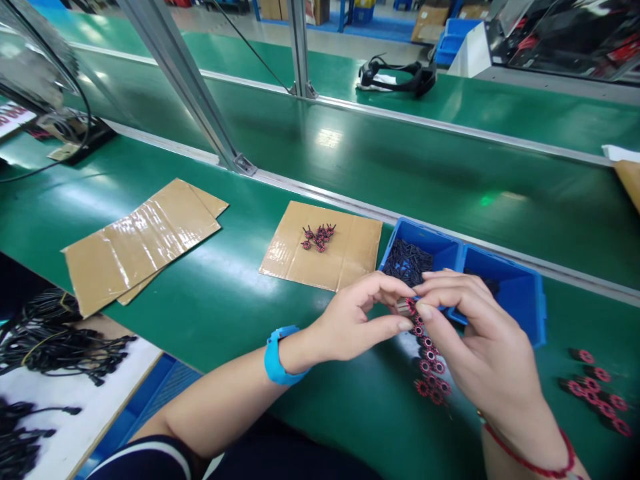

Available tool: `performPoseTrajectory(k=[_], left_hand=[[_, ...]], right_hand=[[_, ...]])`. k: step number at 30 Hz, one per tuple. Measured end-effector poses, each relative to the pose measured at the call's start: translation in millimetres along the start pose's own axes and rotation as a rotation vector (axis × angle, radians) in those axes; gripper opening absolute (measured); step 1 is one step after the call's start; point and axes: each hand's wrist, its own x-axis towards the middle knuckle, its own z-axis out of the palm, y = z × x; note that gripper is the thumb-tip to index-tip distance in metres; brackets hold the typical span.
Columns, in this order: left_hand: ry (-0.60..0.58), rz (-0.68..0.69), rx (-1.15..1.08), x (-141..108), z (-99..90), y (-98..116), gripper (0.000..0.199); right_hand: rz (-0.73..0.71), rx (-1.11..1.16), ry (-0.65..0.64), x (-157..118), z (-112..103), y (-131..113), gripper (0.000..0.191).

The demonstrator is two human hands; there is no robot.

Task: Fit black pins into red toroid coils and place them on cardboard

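Between the fingertips of my left hand (357, 320) and my right hand (483, 343) is a small metallic cylinder with a red, toothed end (406, 306). Both hands pinch it, in front of the blue bins. Just below, several similar red-and-black ring parts (430, 355) lie on the green table. Another group of these parts (595, 393) sits to the right of my right hand. On a cardboard sheet (280, 250) behind my left hand rests a small cluster of red-and-black parts with dark prongs (320, 237).
Two blue bins (537, 313) hold small black pieces (407, 261). Overlapping cardboard sheets (145, 240) lie at the left. Bundled black cables (55, 340) are at the lower left. A metal post (185, 87) rises beyond the table. A black headset (400, 75) lies farther back.
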Motion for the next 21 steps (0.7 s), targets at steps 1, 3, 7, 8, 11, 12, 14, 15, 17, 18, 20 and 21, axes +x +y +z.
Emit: performPoseTrajectory(k=[1,3,7,8,11,12,14,15,17,18,20,21], left_hand=[[0.004,0.006,0.016,-0.3,-0.1,-0.4,0.025],[0.010,0.019,0.048,-0.9,-0.5,-1.2,0.024],[0.017,0.030,0.068,-1.7,-1.1,-2.0,0.023],[0.018,0.033,0.056,-1.8,-1.0,-1.9,0.023],[0.014,0.038,-0.007,-1.7,0.3,-1.6,0.022],[0.010,0.035,-0.031,-1.8,1.0,-1.6,0.021],[0.003,0.016,-0.081,-2.0,2.7,-1.8,0.020],[0.003,-0.002,-0.107,-2.1,3.4,-2.1,0.020],[0.009,-0.049,-0.165,-2.1,4.4,-2.4,0.019],[0.020,-0.075,-0.191,-1.8,4.5,-2.5,0.020],[0.051,-0.137,-0.231,-0.3,3.6,-2.1,0.020],[0.068,-0.169,-0.248,0.9,2.8,-1.7,0.021]], right_hand=[[0.001,-0.001,0.001,-0.5,-0.1,-0.1,0.010],[0.006,-0.004,0.003,-1.4,-0.3,0.0,0.010],[0.013,-0.003,0.014,-1.9,-0.3,0.9,0.010],[0.012,-0.002,0.016,-1.6,-0.4,1.1,0.010],[0.009,-0.002,0.011,-0.2,-0.4,1.4,0.010],[0.005,-0.006,0.008,0.3,-0.3,1.2,0.010],[-0.011,-0.023,0.012,1.0,-0.3,0.6,0.011],[-0.020,-0.034,0.016,1.1,-0.5,0.4,0.011],[-0.031,-0.047,0.027,0.4,-1.4,0.7,0.010],[-0.024,-0.043,0.038,-0.4,-2.3,1.4,0.009],[0.042,-0.016,0.068,-2.4,-4.6,4.2,0.009],[0.098,-0.003,0.083,-3.4,-5.7,6.0,0.013]])
